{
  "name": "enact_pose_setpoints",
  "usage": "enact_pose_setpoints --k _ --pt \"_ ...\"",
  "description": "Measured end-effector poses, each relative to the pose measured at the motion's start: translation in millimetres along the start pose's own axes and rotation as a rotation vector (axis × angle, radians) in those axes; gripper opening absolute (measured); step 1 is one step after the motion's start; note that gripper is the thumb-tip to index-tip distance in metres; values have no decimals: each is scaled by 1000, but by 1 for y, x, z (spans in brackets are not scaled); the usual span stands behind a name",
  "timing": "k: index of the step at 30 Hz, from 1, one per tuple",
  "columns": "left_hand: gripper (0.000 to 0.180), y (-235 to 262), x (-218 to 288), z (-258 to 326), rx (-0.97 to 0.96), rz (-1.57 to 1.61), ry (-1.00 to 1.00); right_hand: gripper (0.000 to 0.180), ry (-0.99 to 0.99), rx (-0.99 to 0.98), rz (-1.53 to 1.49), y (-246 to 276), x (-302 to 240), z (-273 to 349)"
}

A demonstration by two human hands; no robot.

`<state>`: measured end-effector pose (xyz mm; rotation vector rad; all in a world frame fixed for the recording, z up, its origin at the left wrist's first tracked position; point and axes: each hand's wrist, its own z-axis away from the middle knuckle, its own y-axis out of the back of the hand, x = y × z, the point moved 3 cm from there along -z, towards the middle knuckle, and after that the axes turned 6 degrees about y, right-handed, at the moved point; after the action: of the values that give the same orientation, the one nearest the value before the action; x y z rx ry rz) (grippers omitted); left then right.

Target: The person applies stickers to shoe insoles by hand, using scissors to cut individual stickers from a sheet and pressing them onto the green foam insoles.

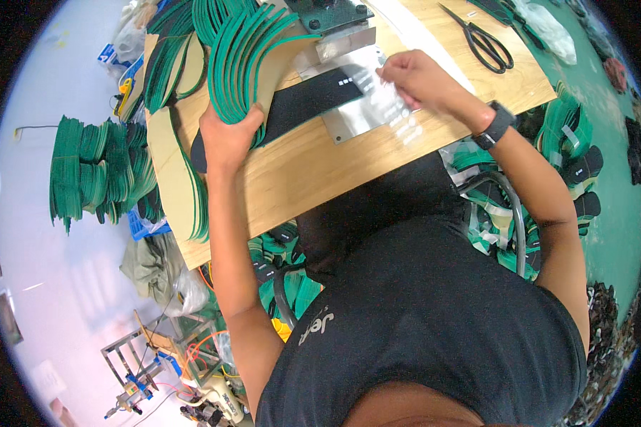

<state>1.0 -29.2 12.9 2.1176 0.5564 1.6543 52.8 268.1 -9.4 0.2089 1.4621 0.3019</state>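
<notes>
My left hand (229,135) is wrapped round the lower end of a fanned stack of green-edged, beige-faced insoles (238,64). Beneath it, a black insole (306,99) lies flat across the wooden table, small white marks near its right end. My right hand (424,82) is closed in a pinch at a clear film (404,127) bearing rows of white marks. The film is blurred, and the exact grip of the fingertips is partly hidden. A shiny metal plate (345,122) sits under the film and the black insole's end.
A machine with a dark block (327,14) stands at the table's far side. Black scissors (486,48) lie at the far right of the wooden table (299,178). More insoles (181,171) line its left edge; bundled stacks (103,171) are beyond. A metal tube frame (513,199) is below right.
</notes>
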Motion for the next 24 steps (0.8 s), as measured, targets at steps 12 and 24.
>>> enact_pose_setpoints --k 12,24 --pt "77 2 -1 4 -466 -39 -122 47 474 547 747 227 69 -2" --pt "89 9 -3 -44 -789 -381 -9 34 460 577 836 201 103 -7"
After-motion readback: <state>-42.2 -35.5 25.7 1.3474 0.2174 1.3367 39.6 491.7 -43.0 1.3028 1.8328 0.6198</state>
